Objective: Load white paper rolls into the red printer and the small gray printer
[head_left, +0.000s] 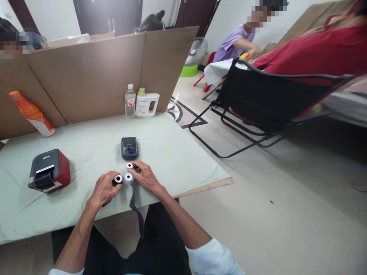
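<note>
My left hand (105, 188) is closed around a small dark roll (117, 178) with a white ring-shaped end and a dark hole. My right hand (146, 177) has its thumb and fingers on a second such roll (130, 165). Just below that one, close to the right fingers, stands a third roll (129, 177) with a white end. From it a dark strip (132, 202) trails over the table's front edge and hangs between my legs. A small dark device (130, 148) lies just beyond the rolls. Fingers hide much of the two held rolls.
On the pale-green covered table (91, 147) stand a red-and-black printer (50, 170), an orange bottle (32, 112), a clear water bottle (130, 101) and a white jug (146, 104). A cardboard panel (103, 76) borders the back. Right are a black folding chair (252, 99) and other people.
</note>
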Tool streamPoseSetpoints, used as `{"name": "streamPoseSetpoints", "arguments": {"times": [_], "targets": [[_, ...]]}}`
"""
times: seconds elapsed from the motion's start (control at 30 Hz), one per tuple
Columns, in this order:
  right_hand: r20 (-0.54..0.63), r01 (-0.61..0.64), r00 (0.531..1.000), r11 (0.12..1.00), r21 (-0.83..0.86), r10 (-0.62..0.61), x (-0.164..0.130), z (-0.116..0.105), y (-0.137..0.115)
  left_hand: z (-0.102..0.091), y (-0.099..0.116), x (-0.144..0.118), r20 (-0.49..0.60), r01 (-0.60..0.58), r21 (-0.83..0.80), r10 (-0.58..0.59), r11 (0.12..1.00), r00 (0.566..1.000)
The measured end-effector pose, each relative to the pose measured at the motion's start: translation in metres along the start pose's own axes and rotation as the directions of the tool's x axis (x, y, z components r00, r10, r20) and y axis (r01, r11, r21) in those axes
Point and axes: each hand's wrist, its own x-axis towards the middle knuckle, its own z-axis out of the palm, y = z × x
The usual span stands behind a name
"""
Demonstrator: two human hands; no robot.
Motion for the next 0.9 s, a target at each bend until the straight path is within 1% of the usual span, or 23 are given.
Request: {"name": "streamPoseSetpoints", "arguments": {"times": [0.13,0.23,0.33,0.4,0.43,0.47,0.5,0.53,0.57,0.6,0.63,0.67,0.7,0.73,0.77,0.8,0.83,0.87,0.9], "targets": [[0.027,0.003,1.000,1.000,0.026,-0.004,-0.007,0.010,-0.008,0.000,0.005,0.001,-0.013,0.033,0.045,-0.033,0.998,0.999],[0.037,-0.016,0.999,0.999,0.028,0.015,-0.008,0.011,-0.007,0.004,-0.003,0.000,-0.032,0.051,0.053,-0.050,0.997,0.998],[0.040,-0.045,0.998,0.999,0.028,0.044,-0.009,0.010,-0.005,0.008,-0.013,-0.004,-0.055,0.076,-0.005,-0.076,0.997,0.996],[0.044,-0.054,0.998,0.998,0.024,0.053,-0.012,0.009,-0.004,0.003,-0.017,-0.011,-0.077,0.052,-0.056,-0.056,0.997,0.995],[0.050,-0.057,0.997,0.998,0.019,0.056,-0.013,0.008,-0.004,-0.002,-0.019,-0.015,-0.111,0.016,-0.078,-0.025,0.997,0.994],[0.057,-0.057,0.997,0.998,0.015,0.056,-0.015,0.007,-0.004,-0.010,-0.022,-0.020,-0.177,-0.029,-0.089,0.013,0.996,0.984],[0.061,-0.053,0.997,0.999,0.012,0.052,-0.016,0.005,-0.005,-0.021,-0.025,-0.026,-0.277,-0.074,-0.078,0.049,0.994,0.960],[0.060,-0.046,0.997,0.999,0.008,0.045,-0.016,0.003,-0.007,-0.034,-0.030,-0.033,-0.402,-0.102,-0.042,0.077,0.994,0.912],[0.047,-0.036,0.998,0.999,0.003,0.036,-0.015,0.001,-0.010,-0.049,-0.037,-0.041,-0.539,-0.103,0.008,0.091,0.995,0.837],[0.024,-0.023,0.999,1.000,-0.004,0.023,-0.013,-0.001,-0.014,-0.065,-0.047,-0.049,-0.673,-0.062,0.068,0.091,0.996,0.734],[-0.008,-0.006,1.000,1.000,-0.009,0.006,-0.010,-0.002,-0.020,-0.082,-0.059,-0.058,-0.775,0.021,0.101,0.066,0.995,0.629],[-0.036,0.015,0.999,1.000,-0.009,-0.015,-0.006,-0.001,-0.028,-0.097,-0.073,-0.067,-0.846,0.109,0.089,0.018,0.990,0.534],[-0.052,0.039,0.998,0.999,0.002,-0.039,0.000,0.002,-0.037,-0.110,-0.089,-0.075,-0.889,0.185,0.028,-0.061,0.982,0.455],[-0.045,0.064,0.997,0.998,0.028,-0.063,0.006,0.007,-0.048,-0.121,-0.105,-0.082,-0.898,0.238,-0.078,-0.172,0.968,0.404],[0.002,0.079,0.997,0.994,0.070,-0.079,0.013,0.015,-0.061,-0.129,-0.121,-0.088,-0.870,0.268,-0.226,-0.317,0.937,0.378],[0.075,0.080,0.993,0.989,0.124,-0.090,0.020,0.026,-0.074,-0.133,-0.135,-0.094,-0.798,0.273,-0.397,-0.476,0.877,0.370],[0.164,0.063,0.982,0.983,0.171,-0.091,0.027,0.040,-0.087,-0.134,-0.148,-0.098,-0.701,0.263,-0.539,-0.599,0.800,0.388],[0.261,0.032,0.962,0.979,0.202,-0.085,0.034,0.056,-0.100,-0.132,-0.157,-0.100,-0.602,0.239,-0.641,-0.671,0.729,0.433],[0.364,0.002,0.927,0.973,0.231,-0.089,0.041,0.073,-0.111,-0.128,-0.165,-0.102,-0.524,0.205,-0.710,-0.700,0.674,0.485]]}}
